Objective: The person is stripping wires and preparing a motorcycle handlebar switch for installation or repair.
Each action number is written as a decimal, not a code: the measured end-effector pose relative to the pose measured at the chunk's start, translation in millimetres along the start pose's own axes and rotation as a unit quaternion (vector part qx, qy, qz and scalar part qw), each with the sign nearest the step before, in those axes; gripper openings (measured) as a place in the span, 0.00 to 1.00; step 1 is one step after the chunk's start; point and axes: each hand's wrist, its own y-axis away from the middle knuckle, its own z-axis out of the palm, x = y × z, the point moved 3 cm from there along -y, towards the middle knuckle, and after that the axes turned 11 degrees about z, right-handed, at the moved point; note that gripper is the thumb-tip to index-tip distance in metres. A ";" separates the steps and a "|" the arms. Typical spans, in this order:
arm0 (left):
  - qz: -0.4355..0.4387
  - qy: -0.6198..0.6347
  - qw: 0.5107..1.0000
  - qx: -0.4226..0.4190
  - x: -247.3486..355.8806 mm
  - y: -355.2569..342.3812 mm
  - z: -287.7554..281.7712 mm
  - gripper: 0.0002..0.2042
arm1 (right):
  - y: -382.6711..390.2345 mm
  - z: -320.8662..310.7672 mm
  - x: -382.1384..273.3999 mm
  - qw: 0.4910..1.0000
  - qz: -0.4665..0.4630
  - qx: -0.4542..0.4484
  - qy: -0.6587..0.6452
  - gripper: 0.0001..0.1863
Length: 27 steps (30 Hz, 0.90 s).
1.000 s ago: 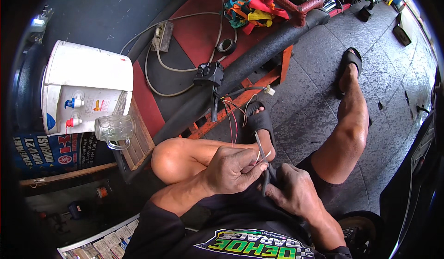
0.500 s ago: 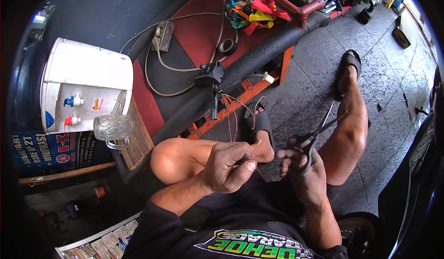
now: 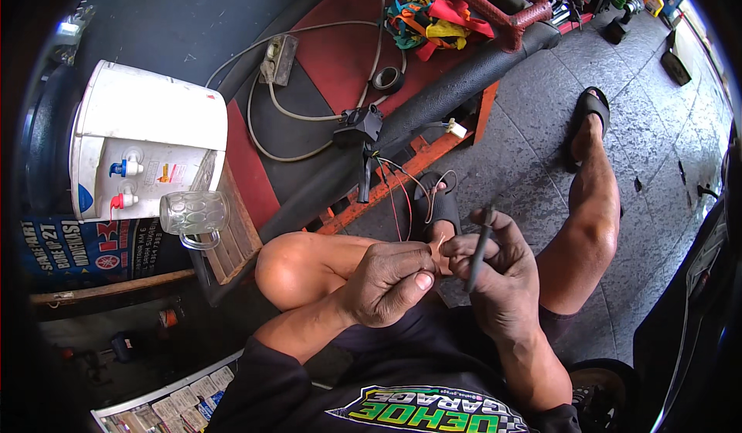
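My left hand (image 3: 389, 282) is closed in a pinch on a thin wire (image 3: 441, 242), whose pale, coppery end sticks up between the two hands. Close beside it, my right hand (image 3: 502, 282) holds a pair of scissors (image 3: 480, 249), now seen nearly edge-on; its thumb and forefinger come up to the wire. Whether those fingertips grip the strands is hard to make out. Beyond my hands, a black switch housing (image 3: 359, 127) rests by a dark padded bar, with red and white thin wires (image 3: 407, 189) hanging from it toward my left hand.
At left stands a white water dispenser (image 3: 151, 116) with a glass mug (image 3: 193, 213) at its taps. A power strip (image 3: 279, 60), a roll of black tape (image 3: 387, 80) and colourful cloth strips (image 3: 437, 23) lie on the red and black surface. An orange metal frame (image 3: 421, 162) runs below the bar.
My right hand has moved left and up to meet the left hand at the wire. The scissors have turned, their blades no longer pointing away. My left hand barely shifted.
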 end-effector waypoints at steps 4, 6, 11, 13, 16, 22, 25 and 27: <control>0.028 -0.023 0.999 -0.010 -1.4 0.1 -1.2 0.11 | -3.4 8.4 3.8 1.000 0.014 -0.015 -0.008 0.33; 0.033 -0.033 0.999 -0.028 -1.2 0.5 -2.7 0.10 | -2.7 9.1 4.6 1.000 0.000 -0.002 0.012 0.33; 0.045 -0.059 0.997 -0.015 2.1 0.7 -3.1 0.07 | 0.8 7.2 6.2 0.999 -0.017 0.042 -0.004 0.31; 0.052 -0.064 0.997 -0.002 2.8 0.5 -2.3 0.06 | 2.0 6.4 6.2 0.998 -0.024 0.062 -0.009 0.30; 0.059 -0.067 0.996 0.007 2.4 0.6 -2.2 0.05 | 2.4 6.1 5.6 0.996 -0.035 0.079 0.002 0.30; 0.049 -0.040 0.998 0.011 0.5 2.9 -2.5 0.05 | 2.8 6.7 6.2 0.996 -0.047 0.070 0.003 0.29; 0.029 -0.022 0.999 0.015 0.9 3.7 -3.4 0.05 | 2.8 6.8 7.1 0.997 -0.040 0.071 -0.015 0.30; 0.011 -0.007 1.000 0.017 0.8 3.5 -2.7 0.06 | 2.2 8.4 6.7 0.997 -0.044 0.061 -0.019 0.30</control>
